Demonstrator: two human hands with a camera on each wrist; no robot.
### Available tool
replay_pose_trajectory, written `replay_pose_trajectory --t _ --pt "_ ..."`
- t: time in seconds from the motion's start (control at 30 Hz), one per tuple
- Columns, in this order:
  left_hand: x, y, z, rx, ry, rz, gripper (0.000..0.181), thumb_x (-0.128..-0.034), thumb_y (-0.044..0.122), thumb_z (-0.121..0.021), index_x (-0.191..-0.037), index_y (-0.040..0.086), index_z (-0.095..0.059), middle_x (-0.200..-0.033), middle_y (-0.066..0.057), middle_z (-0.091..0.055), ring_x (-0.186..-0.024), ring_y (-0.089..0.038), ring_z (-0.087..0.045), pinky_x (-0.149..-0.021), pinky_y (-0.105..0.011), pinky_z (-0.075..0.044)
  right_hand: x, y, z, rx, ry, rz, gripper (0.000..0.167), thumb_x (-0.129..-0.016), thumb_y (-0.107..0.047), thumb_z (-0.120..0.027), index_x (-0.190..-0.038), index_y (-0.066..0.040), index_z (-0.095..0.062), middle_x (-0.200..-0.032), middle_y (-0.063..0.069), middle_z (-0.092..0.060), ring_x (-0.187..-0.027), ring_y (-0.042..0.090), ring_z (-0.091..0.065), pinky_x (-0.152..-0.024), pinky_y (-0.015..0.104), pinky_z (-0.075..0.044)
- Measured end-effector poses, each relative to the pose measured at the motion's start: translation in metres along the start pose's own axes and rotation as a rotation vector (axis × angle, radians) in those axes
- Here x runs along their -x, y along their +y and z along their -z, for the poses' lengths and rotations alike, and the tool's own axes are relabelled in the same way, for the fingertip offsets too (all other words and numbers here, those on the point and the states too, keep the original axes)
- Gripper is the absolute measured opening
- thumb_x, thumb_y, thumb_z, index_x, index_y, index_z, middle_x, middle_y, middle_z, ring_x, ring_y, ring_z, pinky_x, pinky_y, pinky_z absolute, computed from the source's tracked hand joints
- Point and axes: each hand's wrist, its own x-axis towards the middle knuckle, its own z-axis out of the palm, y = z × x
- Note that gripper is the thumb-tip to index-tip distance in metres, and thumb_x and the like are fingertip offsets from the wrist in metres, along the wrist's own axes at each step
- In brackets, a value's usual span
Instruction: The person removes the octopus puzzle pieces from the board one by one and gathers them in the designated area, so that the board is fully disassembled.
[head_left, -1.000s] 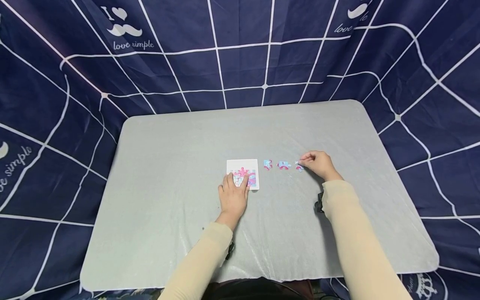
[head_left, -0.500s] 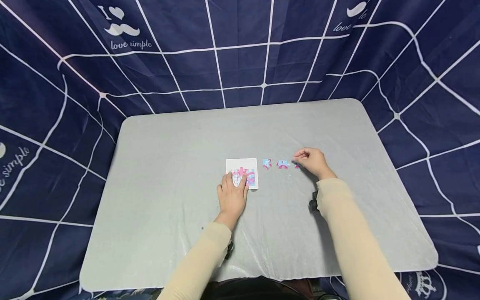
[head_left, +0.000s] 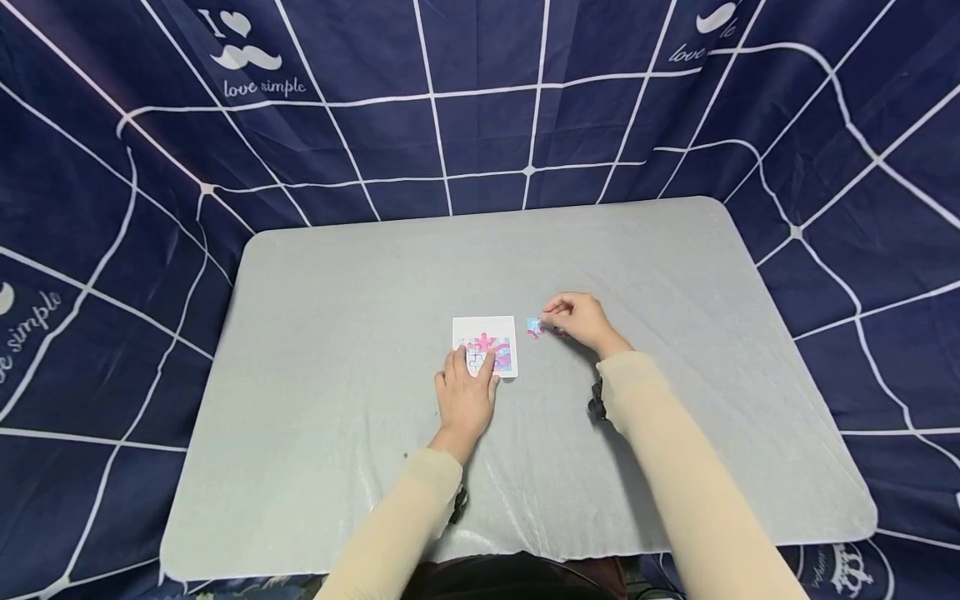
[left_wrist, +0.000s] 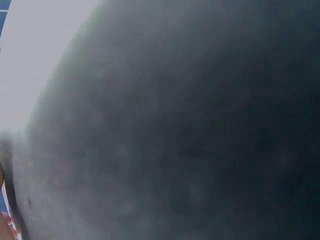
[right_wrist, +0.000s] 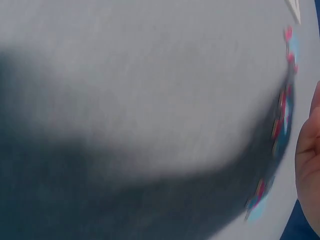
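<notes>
A square white puzzle board (head_left: 483, 325) lies on the table, its lower part filled with pink, blue and white pieces. My left hand (head_left: 465, 400) rests on its lower edge with fingers spread. To the board's right, my right hand (head_left: 585, 321) hovers over loose pieces, thumb and fingertips close together; whether they pinch anything cannot be told. One blue and pink piece (head_left: 534, 327) shows left of those fingertips. In the right wrist view, an upper piece (right_wrist: 292, 47), a middle piece (right_wrist: 283, 117) and a lower piece (right_wrist: 257, 200) lie in a row beside the hand (right_wrist: 309, 155).
The grey-covered table (head_left: 337, 333) has rounded corners. Dark blue cloth (head_left: 480, 133) with white lines hangs behind it and at both sides. Blurred grey surface and dark shadow fill most of the left wrist view.
My right hand has moved left along the row of loose pieces, from the rightmost one to above the middle one. My left hand has stayed on the board.
</notes>
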Motion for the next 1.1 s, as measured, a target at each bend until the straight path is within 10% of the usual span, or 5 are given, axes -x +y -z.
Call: replay_pose_trajectory --t 0.4,0.87,1.1 --pt "0.006 0.002 -0.001 0.024 -0.009 0.003 0.045 -0.0969 0.044 -0.048 -0.139 0.029 -0.050 -0.143 -0.021 -0.034 -0.130 -0.037 -0.032 -0.090 -0.048 -0.035 -0.009 -0.032 -0.041 -0.002 -0.119 0.022 0.009 -0.084 -0.008 -0.073 -0.089 -0.002 -0.069 -0.078 0.007 -0.066 -0.064 0.017 -0.059 -0.055 0.023 -0.048" --pt "0.009 0.002 -0.008 0.039 0.125 -0.011 0.047 -0.0917 0.041 -0.057 -0.134 0.020 -0.056 -0.135 -0.025 -0.035 -0.124 -0.039 -0.035 -0.093 -0.046 -0.034 -0.014 -0.061 -0.072 0.076 -0.221 0.093 0.015 -0.082 -0.007 -0.074 -0.095 0.001 -0.071 -0.083 0.007 -0.068 -0.076 0.019 -0.062 -0.073 0.029 -0.049" --pt "0.010 0.002 -0.006 0.030 0.060 -0.006 0.048 -0.0943 0.043 -0.053 -0.137 0.020 -0.053 -0.139 -0.026 -0.033 -0.127 -0.041 -0.033 -0.098 -0.049 -0.033 -0.016 -0.071 -0.084 0.206 -0.299 0.102 0.022 -0.082 -0.008 -0.074 -0.102 0.000 -0.071 -0.094 0.008 -0.070 -0.085 0.019 -0.064 -0.081 0.028 -0.049"
